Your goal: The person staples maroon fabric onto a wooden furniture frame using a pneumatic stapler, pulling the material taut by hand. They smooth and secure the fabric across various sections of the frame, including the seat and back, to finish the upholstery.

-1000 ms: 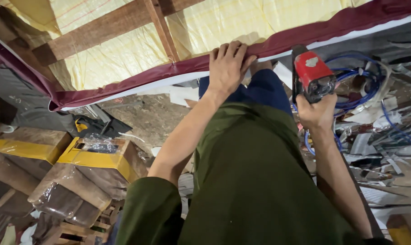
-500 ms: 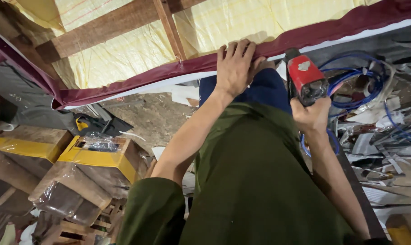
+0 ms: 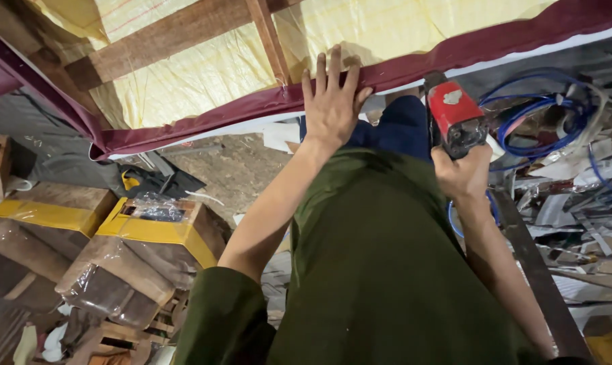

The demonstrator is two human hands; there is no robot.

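While my left hand (image 3: 333,101) lies flat with fingers spread wide on the dark red cloth edge (image 3: 414,64), my right hand (image 3: 463,177) is wrapped tight around the red staple gun (image 3: 454,116). That tool points up, just under the same cloth edge, to the right of my left hand. Above my left hand are the wooden frame (image 3: 269,37) and yellow lining (image 3: 205,71). I think the tool's tip touches the cloth, but I cannot tell. Blue hose (image 3: 542,115) coils right of the tool.
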